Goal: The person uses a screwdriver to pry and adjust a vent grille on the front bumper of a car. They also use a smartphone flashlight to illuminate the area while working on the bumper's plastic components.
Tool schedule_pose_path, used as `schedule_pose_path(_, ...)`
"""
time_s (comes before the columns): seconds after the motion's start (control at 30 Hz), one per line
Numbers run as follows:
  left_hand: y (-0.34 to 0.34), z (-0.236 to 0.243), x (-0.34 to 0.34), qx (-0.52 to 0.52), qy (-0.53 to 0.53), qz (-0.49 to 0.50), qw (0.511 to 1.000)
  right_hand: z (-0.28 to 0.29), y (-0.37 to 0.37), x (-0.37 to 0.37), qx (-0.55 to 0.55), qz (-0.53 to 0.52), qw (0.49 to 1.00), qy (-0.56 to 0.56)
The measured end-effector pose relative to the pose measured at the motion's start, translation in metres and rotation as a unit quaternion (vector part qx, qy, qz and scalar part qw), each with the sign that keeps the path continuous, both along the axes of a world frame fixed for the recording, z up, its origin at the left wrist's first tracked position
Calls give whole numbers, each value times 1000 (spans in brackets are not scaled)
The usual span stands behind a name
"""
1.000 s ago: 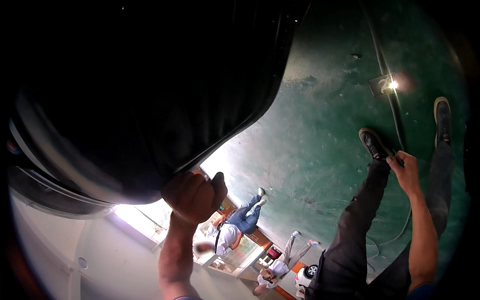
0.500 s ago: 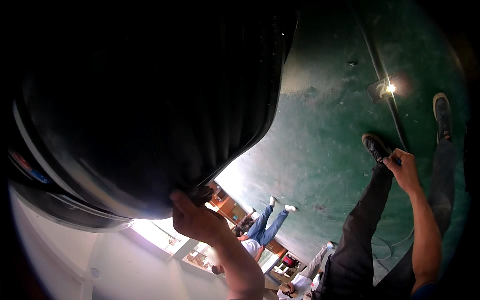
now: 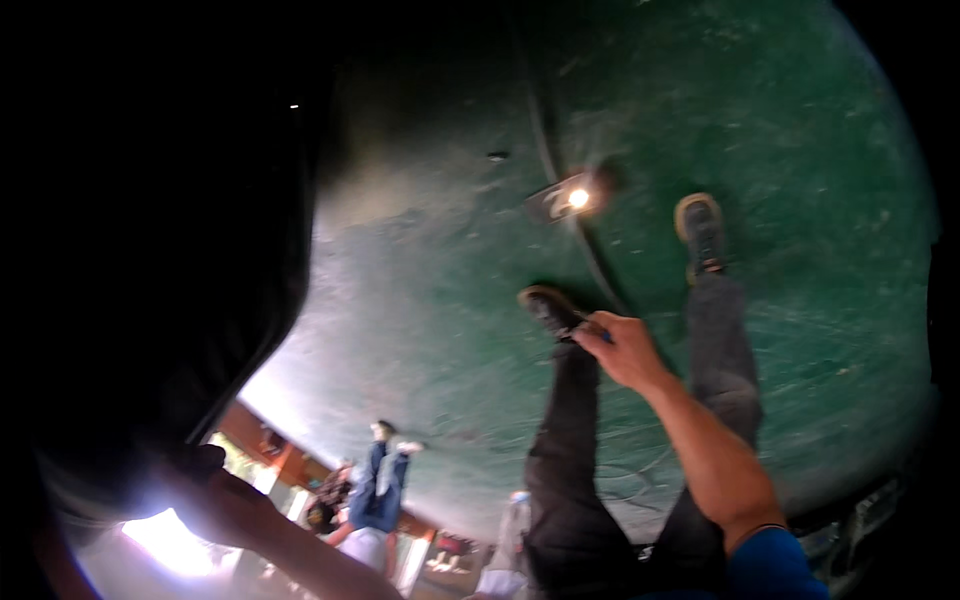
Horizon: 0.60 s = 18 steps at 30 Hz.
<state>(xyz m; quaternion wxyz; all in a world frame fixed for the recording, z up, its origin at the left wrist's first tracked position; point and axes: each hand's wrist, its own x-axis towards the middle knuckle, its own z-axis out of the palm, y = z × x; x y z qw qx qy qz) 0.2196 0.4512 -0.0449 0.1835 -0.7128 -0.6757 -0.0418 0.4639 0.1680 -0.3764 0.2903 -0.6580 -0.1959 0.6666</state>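
Observation:
A large, nearly black curved panel (image 3: pixel 150 250), like a vehicle's wheel-arch lining or underside, fills the left of the view. At its lower edge is my left hand (image 3: pixel 215 495), in deep shadow; its fingers look curled round the rim, though their tips are hard to see. My right hand (image 3: pixel 625 350) hovers in front of my dark shoe (image 3: pixel 550 310), over the green floor (image 3: pixel 440 300). Its thumb and fingers are pinched together on something small with a blue part, most of which the hand hides.
A bright lamp (image 3: pixel 578 198) shines on the floor beside a dark plate, where a dark cable (image 3: pixel 600 265) runs past. My other shoe (image 3: pixel 703 235) stands right of the cable. A person in blue jeans (image 3: pixel 378 500) is at the lower left, near bright windows. A thin pale cord (image 3: pixel 635 480) lies behind my legs.
My view has turned to the right, so the panel, lamp and legs have shifted left in the picture. Both hands keep about the same place relative to the panel and shoe.

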Motion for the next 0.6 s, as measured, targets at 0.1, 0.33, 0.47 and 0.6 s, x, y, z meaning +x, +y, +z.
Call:
schedule_pose_path(0.1,-37,-43,47,-115,55,-94,987,-10,4,15,-9,-65,998,-20)
schedule_pose_path(0.33,-172,-171,87,-391,-534,252,706,-130,37,36,-57,166,942,-286)
schedule_pose_path(0.47,-224,-233,80,-486,-527,276,640,-209,53,29,-78,104,917,-377)
schedule_pose_path(0.6,-264,-263,52,-540,-479,260,641,-255,63,29,-103,102,947,-287)
